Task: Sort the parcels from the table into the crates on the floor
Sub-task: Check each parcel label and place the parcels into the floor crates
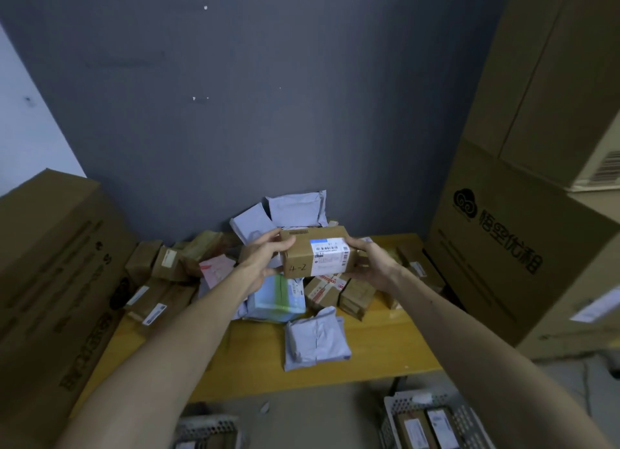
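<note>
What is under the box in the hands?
Below the box, gripped by the left hand and right hand, lie a blue-green parcel and a red-taped carton on the table. Box and hands hide the pile directly behind.

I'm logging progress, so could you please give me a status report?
Status: left hand and right hand gripping box marked 4-2. Held above parcel pile. Nothing in the way.

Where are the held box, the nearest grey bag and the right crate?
held box (298, 252): head view, front face.
nearest grey bag (317, 341): head view, its middle.
right crate (392, 415): head view, left wall.
</note>
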